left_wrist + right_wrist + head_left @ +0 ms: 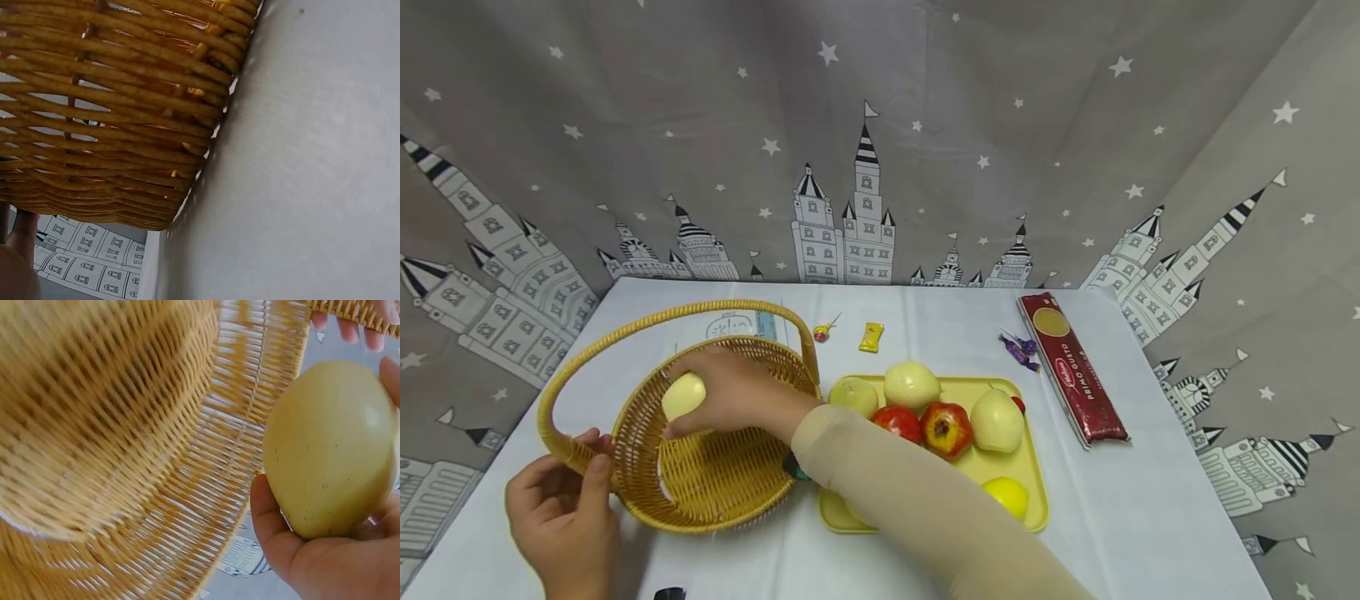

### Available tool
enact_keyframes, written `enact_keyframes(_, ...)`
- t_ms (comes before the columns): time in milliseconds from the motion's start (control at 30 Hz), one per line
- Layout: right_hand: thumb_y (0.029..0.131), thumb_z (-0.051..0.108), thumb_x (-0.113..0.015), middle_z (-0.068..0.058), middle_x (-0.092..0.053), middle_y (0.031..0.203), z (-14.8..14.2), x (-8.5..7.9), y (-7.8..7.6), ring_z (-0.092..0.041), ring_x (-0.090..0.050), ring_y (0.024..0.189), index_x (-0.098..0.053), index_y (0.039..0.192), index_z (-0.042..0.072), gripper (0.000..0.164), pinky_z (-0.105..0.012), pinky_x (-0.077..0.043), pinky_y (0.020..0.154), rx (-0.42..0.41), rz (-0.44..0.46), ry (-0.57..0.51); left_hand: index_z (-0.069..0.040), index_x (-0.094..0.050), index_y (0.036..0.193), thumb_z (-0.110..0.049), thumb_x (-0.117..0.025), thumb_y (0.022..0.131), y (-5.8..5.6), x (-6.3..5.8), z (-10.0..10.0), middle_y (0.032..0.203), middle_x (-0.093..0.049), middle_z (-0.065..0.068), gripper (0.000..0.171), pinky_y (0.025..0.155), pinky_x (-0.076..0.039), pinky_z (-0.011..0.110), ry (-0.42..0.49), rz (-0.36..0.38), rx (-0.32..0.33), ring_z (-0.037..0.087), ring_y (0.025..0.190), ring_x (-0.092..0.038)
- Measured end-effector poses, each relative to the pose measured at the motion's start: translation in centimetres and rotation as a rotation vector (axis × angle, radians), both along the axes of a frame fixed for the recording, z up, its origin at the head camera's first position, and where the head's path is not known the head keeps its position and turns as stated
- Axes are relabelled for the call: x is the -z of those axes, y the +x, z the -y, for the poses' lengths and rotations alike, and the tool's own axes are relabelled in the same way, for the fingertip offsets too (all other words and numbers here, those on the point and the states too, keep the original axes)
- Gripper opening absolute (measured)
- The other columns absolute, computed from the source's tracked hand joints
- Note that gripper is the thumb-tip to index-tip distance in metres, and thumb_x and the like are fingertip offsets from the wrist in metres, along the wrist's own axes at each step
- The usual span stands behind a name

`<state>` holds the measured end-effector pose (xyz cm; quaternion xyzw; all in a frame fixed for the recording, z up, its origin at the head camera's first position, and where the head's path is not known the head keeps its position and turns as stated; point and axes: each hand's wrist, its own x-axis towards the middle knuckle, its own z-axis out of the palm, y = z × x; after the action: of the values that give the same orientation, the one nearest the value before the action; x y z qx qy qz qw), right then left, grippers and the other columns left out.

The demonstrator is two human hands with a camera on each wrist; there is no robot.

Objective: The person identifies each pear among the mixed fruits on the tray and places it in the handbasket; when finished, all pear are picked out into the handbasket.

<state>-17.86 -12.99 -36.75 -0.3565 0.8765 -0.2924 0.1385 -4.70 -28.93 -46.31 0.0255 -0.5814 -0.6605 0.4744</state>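
Note:
My right hand grips a pale yellow, egg-shaped fruit over the inside of a wicker basket. In the right wrist view, fingers and thumb curl round the speckled fruit, and the woven basket wall fills the space beside it. My left hand holds the basket by the foot of its arched handle, at the left rim. The left wrist view shows the basket's outer weave close up, with a little of the left hand at the lower left corner.
Right of the basket, a yellow tray bears pale fruits, red pomegranates and a lemon, partly behind my right sleeve. Farther back lie a lollipop, a yellow-wrapped candy, purple candies and a red pasta packet.

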Motion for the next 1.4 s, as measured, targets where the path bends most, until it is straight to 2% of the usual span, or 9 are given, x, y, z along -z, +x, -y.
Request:
enact_keyframes(200, 0.067, 0.05, -0.084, 0.017, -0.054, 0.108, 1.3, -0.2, -0.7, 0.002, -0.049, 0.089, -0.057, 0.124, 0.029, 0.067, -0.01, -0.042, 0.067, -0.017, 0.003, 0.0, 0.013, -0.048, 0.119, 0.02, -0.062, 0.081, -0.1, -0.2, 0.2, 0.112, -0.061, 0.03, 0.04, 0.088, -0.055, 0.024, -0.032, 0.003, 0.002, 0.027, 0.099, -0.067)
enact_keyframes(300, 0.067, 0.05, -0.084, 0.016, -0.056, 0.112, 2.1, 1.4, -1.2, 0.002, -0.05, 0.093, -0.059, 0.125, 0.026, 0.067, -0.008, -0.041, 0.071, -0.008, -0.027, -0.006, 0.013, -0.048, 0.12, 0.02, -0.062, 0.082, 0.1, -0.1, 0.0, 0.112, -0.061, 0.031, 0.041, 0.088, -0.055, 0.024, -0.069, 0.047, -0.013, 0.026, 0.1, -0.067)
enact_keyframes(467, 0.068, 0.048, -0.085, 0.014, -0.055, 0.121, 3.0, 4.6, -1.2, 0.0, -0.05, 0.1, -0.06, 0.126, 0.024, 0.068, -0.008, -0.04, 0.074, 0.048, -0.013, -0.009, 0.007, -0.05, 0.124, 0.013, -0.063, 0.085, 0.7, 0.1, -0.6, 0.114, -0.061, 0.029, 0.041, 0.088, -0.054, 0.022, -0.222, 0.234, -0.135, 0.024, 0.102, -0.066)
enact_keyframes(600, 0.07, 0.045, -0.085, 0.013, -0.054, 0.121, 3.4, 6.0, -1.0, 0.0, -0.05, 0.096, -0.06, 0.127, 0.026, 0.064, -0.008, -0.041, 0.069, 0.099, 0.037, -0.032, 0.005, -0.05, 0.124, 0.01, -0.064, 0.086, 0.8, 0.0, -1.0, 0.115, -0.061, 0.027, 0.041, 0.088, -0.055, 0.023, -0.172, 0.273, -0.151, 0.024, 0.103, -0.066)
enact_keyframes(767, 0.075, 0.044, -0.081, 0.015, -0.054, 0.123, 3.7, 5.5, -0.7, 0.003, -0.049, 0.103, -0.059, 0.128, 0.027, 0.06, -0.006, -0.041, 0.078, 0.076, 0.018, -0.086, 0.003, -0.05, 0.124, 0.009, -0.063, 0.087, 0.8, -0.2, -1.1, 0.116, -0.062, 0.024, 0.04, 0.088, -0.054, 0.023, -0.188, 0.312, -0.175, 0.025, 0.104, -0.065)
enact_keyframes(933, 0.078, 0.047, -0.077, 0.018, -0.051, 0.129, 3.0, 3.1, -0.1, 0.003, -0.044, 0.119, -0.057, 0.129, 0.031, 0.057, -0.009, -0.037, 0.096, 0.021, -0.022, -0.071, 0.006, -0.052, 0.122, 0.014, -0.063, 0.084, 0.7, 0.0, -0.8, 0.114, -0.06, 0.032, 0.04, 0.086, -0.055, 0.023, -0.15, 0.187, -0.127, 0.026, 0.102, -0.066)
enact_keyframes(1100, 0.08, 0.047, -0.076, 0.019, -0.048, 0.131, -1.1, -0.2, 1.4, 0.005, -0.04, 0.122, -0.057, 0.129, 0.031, 0.055, -0.009, -0.034, 0.098, -0.089, -0.02, -0.12, 0.008, -0.052, 0.12, 0.017, -0.063, 0.082, 0.5, 0.1, -0.6, 0.114, -0.057, 0.036, 0.04, 0.087, -0.056, 0.025, -0.069, 0.093, -0.086, 0.029, 0.101, -0.066)
enact_keyframes(1267, 0.085, 0.038, -0.074, 0.014, -0.053, 0.128, -10.2, -2.2, 3.4, 0.003, -0.044, 0.119, -0.058, 0.127, 0.021, 0.048, -0.016, -0.037, 0.103, -0.216, -0.015, -0.308, 0.006, -0.05, 0.124, 0.012, -0.062, 0.087, 0.5, 0.0, -0.7, 0.116, -0.06, 0.029, 0.039, 0.089, -0.054, 0.025, -0.214, 0.208, -0.161, 0.027, 0.104, -0.065)
enact_keyframes(1400, 0.084, 0.023, -0.076, 0.006, -0.059, 0.122, -18.9, -1.6, 4.7, -0.009, -0.054, 0.115, -0.06, 0.121, 0.017, 0.04, -0.03, -0.048, 0.1, -0.115, 0.025, -0.503, 0.007, -0.05, 0.124, 0.012, -0.062, 0.086, 0.4, 0.3, -0.8, 0.115, -0.061, 0.03, 0.04, 0.09, -0.054, 0.025, -0.244, 0.201, -0.163, 0.027, 0.104, -0.065)
